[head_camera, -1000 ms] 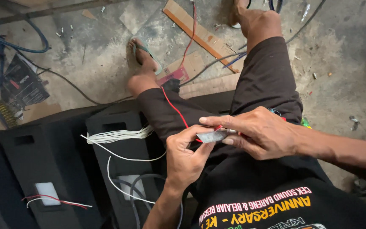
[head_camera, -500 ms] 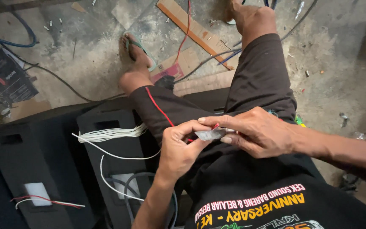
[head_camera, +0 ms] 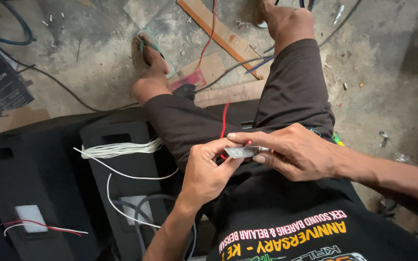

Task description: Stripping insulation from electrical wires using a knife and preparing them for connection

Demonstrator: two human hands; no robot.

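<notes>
My left hand (head_camera: 209,169) and my right hand (head_camera: 291,152) meet over my lap. Both pinch a small flat silver piece (head_camera: 242,152), held between thumbs and fingertips. A red wire (head_camera: 224,121) runs from between my fingers up across my thigh toward the floor. I sit in dark shorts, with one sandalled foot (head_camera: 152,53) on the concrete.
Black speaker boxes (head_camera: 122,140) lie at my left, with a bundle of white wires (head_camera: 117,149) across one and a red and white wire pair (head_camera: 39,226) by a white plate. Cardboard strips (head_camera: 218,31), cables and small debris litter the concrete floor.
My hands stay joined on the silver piece. The view has shifted slightly, so the hands sit a bit lower in the picture.
</notes>
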